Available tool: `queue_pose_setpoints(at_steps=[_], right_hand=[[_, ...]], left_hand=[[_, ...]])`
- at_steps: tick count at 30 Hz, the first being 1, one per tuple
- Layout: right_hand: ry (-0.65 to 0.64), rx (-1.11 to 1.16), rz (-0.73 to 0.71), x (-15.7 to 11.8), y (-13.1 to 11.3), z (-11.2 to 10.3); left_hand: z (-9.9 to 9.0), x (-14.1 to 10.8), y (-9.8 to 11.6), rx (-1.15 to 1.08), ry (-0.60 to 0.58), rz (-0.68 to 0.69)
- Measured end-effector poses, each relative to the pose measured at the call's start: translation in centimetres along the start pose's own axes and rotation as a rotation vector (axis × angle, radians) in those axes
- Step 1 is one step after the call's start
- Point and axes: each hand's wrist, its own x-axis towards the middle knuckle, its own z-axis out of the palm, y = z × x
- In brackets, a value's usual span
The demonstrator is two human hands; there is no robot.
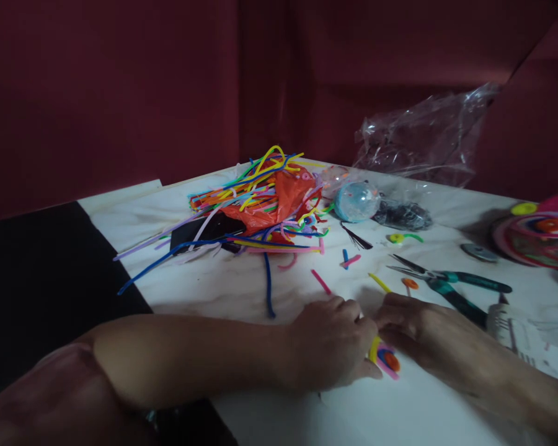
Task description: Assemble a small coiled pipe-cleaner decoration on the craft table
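Observation:
Near the front of the white table, my left hand (pixel 332 344) is closed, its fingers curled around a small craft piece of pipe cleaner. The piece (pixel 388 359) shows pink, blue, yellow and an orange coil beneath and between the hands. My right hand (pixel 407 322) meets the left fingertips from the right, its fingers pressed together; what they pinch is hidden. A yellow pipe cleaner bit (pixel 379 282) lies just beyond the right fingers, and a pink one (pixel 320 281) beyond the left hand.
A heap of colourful pipe cleaners (pixel 260 192) lies at the back left. Open green-handled pliers (pixel 456 285) and a white glue gun (pixel 516 331) are at the right. Behind them stand a clear ball (pixel 357 201), a plastic bag (pixel 423 142) and a round decorated container (pixel 534 238).

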Motion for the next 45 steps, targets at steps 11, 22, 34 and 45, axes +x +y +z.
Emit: queue_pose_setpoints(at_steps=[11, 22, 34, 45], right_hand=[[-0.083, -0.095, 0.024, 0.2, 0.4, 0.4], [-0.267, -0.126, 0.240, 0.7, -0.9, -0.5], [-0.342, -0.099, 0.310, 1.1, -1.4, -0.9], [-0.306, -0.073, 0.270, 0.5, -0.9, -0.7]], left_hand=[[0.8, -0.1, -0.1, 0.041, 0.063, 0.031], [0.0, 0.0, -0.2, -0.023, -0.024, -0.008], [-0.1, 0.1, -0.4, -0.139, -0.049, -0.010], [0.7, 0.0, -1.3, -0.073, -0.017, 0.145]])
